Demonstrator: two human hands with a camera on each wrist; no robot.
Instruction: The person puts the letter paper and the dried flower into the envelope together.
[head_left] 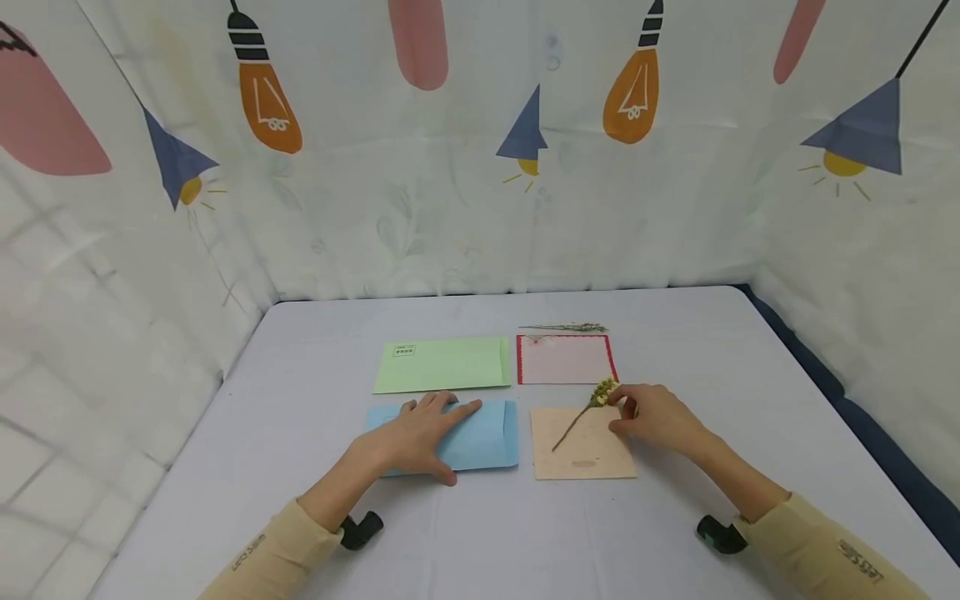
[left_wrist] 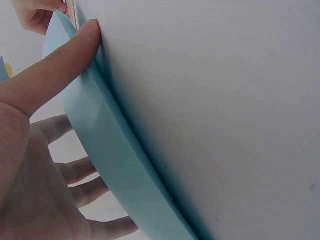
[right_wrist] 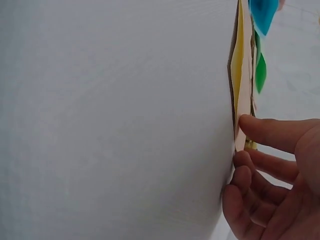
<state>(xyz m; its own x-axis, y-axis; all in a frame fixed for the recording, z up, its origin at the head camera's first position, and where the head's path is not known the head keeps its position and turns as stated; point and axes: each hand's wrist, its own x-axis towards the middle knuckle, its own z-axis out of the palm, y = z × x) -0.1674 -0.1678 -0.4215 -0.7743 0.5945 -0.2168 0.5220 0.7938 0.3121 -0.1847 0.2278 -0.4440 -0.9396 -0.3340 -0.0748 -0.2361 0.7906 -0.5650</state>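
I have the left hand (head_left: pixel 423 437) resting on the blue envelope (head_left: pixel 483 433), fingers spread. The right hand's (head_left: pixel 663 417) fingers are bent at the beige paper's (head_left: pixel 588 467) right edge; I can't tell whether they pinch anything. The yellow flower (head_left: pixel 602 393) slants across that paper, its head by those fingers.
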